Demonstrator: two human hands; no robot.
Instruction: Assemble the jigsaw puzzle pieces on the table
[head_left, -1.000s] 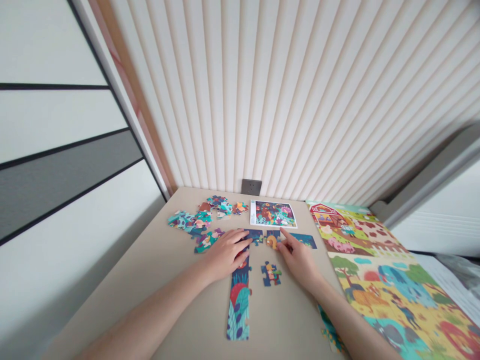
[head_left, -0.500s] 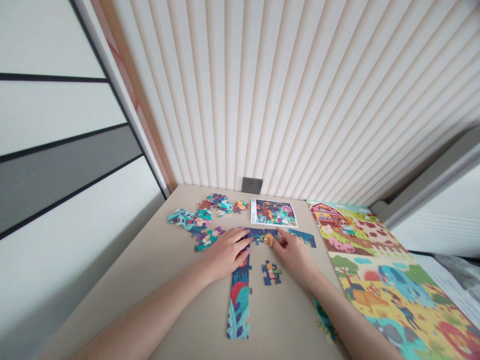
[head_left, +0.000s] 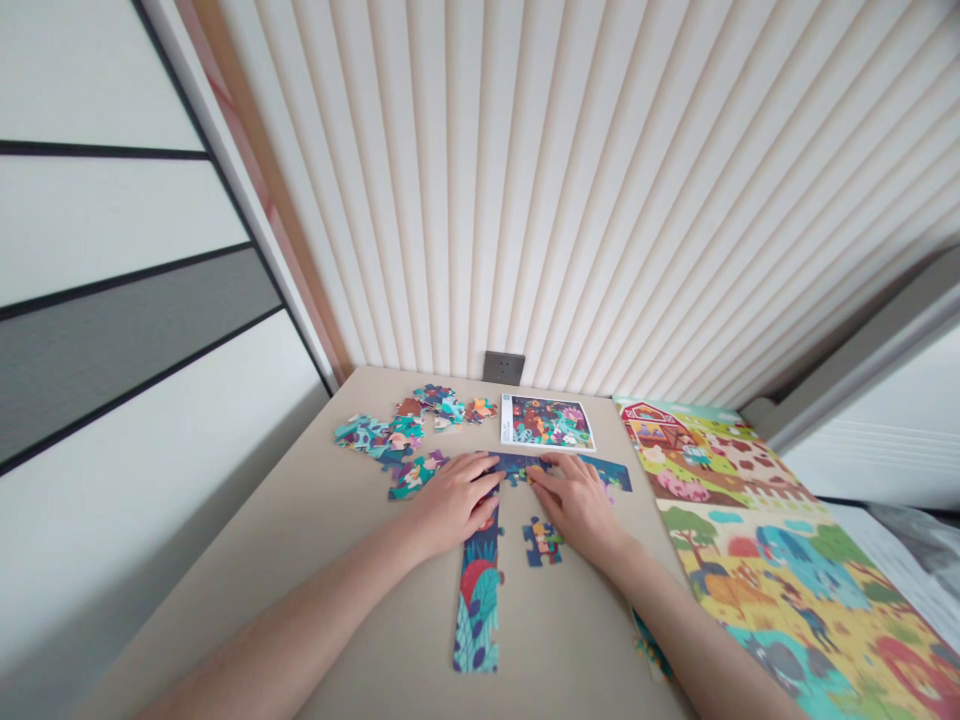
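My left hand (head_left: 452, 497) lies flat, fingers stretched out, on the top of a joined column of puzzle pieces (head_left: 478, 600) that runs toward me on the beige table (head_left: 330, 560). My right hand (head_left: 576, 500) rests flat beside it, fingers pressing on the joined top row of dark blue pieces (head_left: 611, 472). The fingertips of both hands nearly meet over the row. A small loose cluster of pieces (head_left: 541, 543) lies just below my right hand.
Several loose pieces (head_left: 405, 435) are scattered at the back left. A reference picture card (head_left: 546, 423) lies at the back near a wall socket (head_left: 502, 368). A large finished farm puzzle (head_left: 772, 550) covers the right side. More pieces (head_left: 651, 655) sit under my right forearm.
My right hand slid left along the top row, bringing an orange-marked piece against the row, and now lies flat over it. My left hand stayed in place.
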